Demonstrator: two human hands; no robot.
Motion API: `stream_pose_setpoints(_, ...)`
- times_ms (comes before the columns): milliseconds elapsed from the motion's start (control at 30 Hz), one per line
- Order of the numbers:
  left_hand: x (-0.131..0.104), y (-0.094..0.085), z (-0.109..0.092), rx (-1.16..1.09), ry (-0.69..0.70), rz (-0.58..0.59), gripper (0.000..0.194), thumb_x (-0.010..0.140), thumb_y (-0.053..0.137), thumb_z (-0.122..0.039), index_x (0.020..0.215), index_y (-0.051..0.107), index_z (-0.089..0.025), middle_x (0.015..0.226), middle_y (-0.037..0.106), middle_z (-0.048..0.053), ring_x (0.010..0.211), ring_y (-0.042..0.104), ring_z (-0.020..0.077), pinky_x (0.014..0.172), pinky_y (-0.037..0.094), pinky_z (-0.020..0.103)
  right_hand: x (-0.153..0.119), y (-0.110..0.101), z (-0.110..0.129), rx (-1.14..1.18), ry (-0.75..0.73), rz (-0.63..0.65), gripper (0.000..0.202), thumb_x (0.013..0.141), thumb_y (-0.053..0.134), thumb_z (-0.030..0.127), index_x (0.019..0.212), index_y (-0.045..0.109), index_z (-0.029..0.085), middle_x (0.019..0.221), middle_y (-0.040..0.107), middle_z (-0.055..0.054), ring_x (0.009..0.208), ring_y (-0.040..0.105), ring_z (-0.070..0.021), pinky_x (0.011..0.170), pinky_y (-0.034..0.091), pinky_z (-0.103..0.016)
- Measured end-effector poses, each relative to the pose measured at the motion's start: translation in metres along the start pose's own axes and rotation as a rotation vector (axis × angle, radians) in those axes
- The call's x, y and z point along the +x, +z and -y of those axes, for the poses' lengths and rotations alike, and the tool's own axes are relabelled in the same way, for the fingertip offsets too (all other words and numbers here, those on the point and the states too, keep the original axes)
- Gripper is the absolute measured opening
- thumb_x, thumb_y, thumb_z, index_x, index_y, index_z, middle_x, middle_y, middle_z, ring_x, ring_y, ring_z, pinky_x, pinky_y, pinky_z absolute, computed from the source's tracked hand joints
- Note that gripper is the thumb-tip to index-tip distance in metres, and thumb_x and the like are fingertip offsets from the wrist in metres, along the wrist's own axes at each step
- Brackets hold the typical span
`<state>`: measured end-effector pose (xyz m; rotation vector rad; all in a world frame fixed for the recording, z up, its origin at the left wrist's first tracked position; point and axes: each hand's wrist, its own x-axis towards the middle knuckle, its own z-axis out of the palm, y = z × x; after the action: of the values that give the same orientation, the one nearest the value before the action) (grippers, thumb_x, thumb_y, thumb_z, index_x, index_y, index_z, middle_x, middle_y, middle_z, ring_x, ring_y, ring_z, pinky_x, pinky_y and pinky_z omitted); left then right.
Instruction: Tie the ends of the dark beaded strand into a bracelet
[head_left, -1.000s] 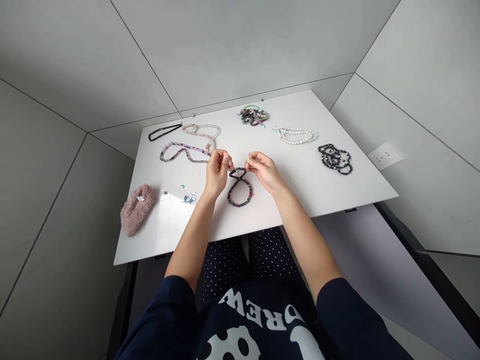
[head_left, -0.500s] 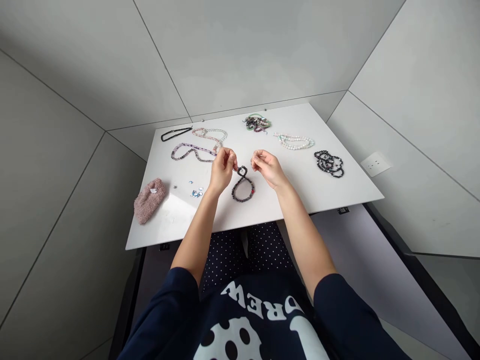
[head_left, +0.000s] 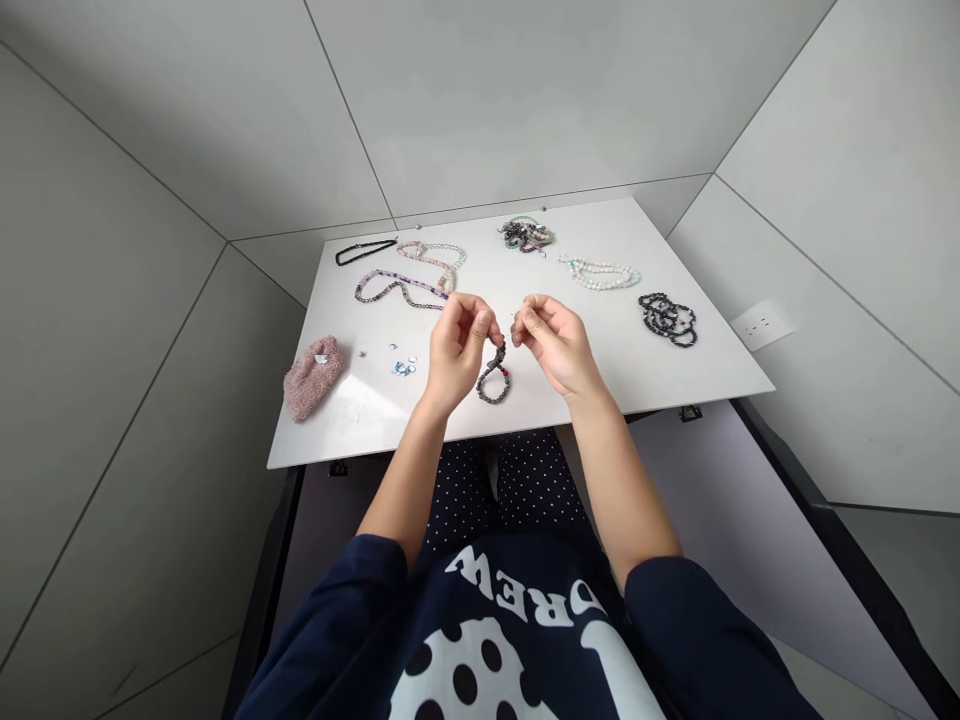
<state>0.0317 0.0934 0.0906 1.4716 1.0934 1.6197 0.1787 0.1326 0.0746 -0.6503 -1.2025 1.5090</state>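
A dark bead strand (head_left: 493, 402) with one red bead hangs in a figure-eight shape between my hands. My left hand (head_left: 459, 350) is closed in a pinch at the strand's upper end, the beads right below its fingertips. Close by on the right, my right hand (head_left: 559, 345) is also pinched, thumb against fingers. Whatever lies between its fingertips is too small to make out. A small gap separates the two sets of fingertips.
On the white table (head_left: 600, 370) lie a purple bead strand (head_left: 386, 275), a pale green-white strand (head_left: 600, 274), a heap of dark bracelets (head_left: 667, 320) and a mixed bead pile (head_left: 527, 235). Small blue pieces (head_left: 405, 367) lie near a fuzzy pink pouch (head_left: 313, 380).
My hands have come slightly closer together. The lower loop of the dark bead strand looks smaller and its upper loop narrower. The whole view has shifted a little.
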Motion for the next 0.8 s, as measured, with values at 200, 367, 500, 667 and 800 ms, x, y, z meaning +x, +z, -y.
stream_pose_setpoints(200,-0.026,0.004,0.056,-0.105,-0.176,-0.019,0.032,0.09,0.064,-0.052,0.089,0.054,-0.021,0.076,0.061,0.001,0.067,0.062,0.012,0.069,0.055,0.031,-0.012,-0.016,-0.052,0.035,0.118,-0.085,0.039,0.076,0.077,0.054,0.089,0.057,0.023,0.076,0.058,0.002,0.065,0.055,-0.0108,0.064,0.05,-0.028)
stream_pose_setpoints(367,-0.044,0.002,0.085,-0.192,-0.264,-0.066,0.029,0.09,0.067,-0.047,0.091,0.056,-0.019,0.08,0.061,0.001,0.071,0.063,0.0106,0.072,0.055,0.029,-0.019,-0.019,-0.086,0.02,0.07,-0.123,0.038,0.08,0.073,0.055,0.089,0.055,0.023,0.077,0.059,0.002,0.062,0.053,-0.0101,0.058,0.044,-0.026)
stream_pose_setpoints(500,-0.049,0.001,0.093,-0.169,-0.235,-0.064,0.024,0.091,0.066,-0.043,0.095,0.059,-0.021,0.079,0.061,0.001,0.072,0.062,0.011,0.073,0.055,0.029,-0.023,-0.018,-0.098,-0.109,0.019,-0.109,0.037,0.083,0.068,0.058,0.09,0.055,0.023,0.077,0.06,0.001,0.064,0.053,-0.0116,0.058,0.044,-0.027)
stream_pose_setpoints(667,-0.049,0.002,0.093,-0.121,-0.186,-0.023,0.021,0.083,0.074,-0.031,0.1,0.066,-0.021,0.083,0.062,0.001,0.074,0.061,0.0107,0.072,0.054,0.027,-0.027,-0.018,-0.097,-0.238,-0.046,-0.085,0.033,0.088,0.062,0.056,0.091,0.057,0.024,0.083,0.06,-0.001,0.072,0.054,-0.0139,0.065,0.047,-0.028)
stream_pose_setpoints(800,-0.051,0.006,0.094,-0.069,-0.124,-0.01,0.02,0.077,0.08,-0.028,0.092,0.072,-0.019,0.089,0.065,0.004,0.077,0.062,0.0113,0.073,0.054,0.028,-0.029,-0.019,-0.093,-0.339,-0.179,-0.14,0.026,0.09,0.062,0.051,0.092,0.06,0.025,0.097,0.058,-0.004,0.079,0.055,-0.015,0.073,0.049,-0.03)
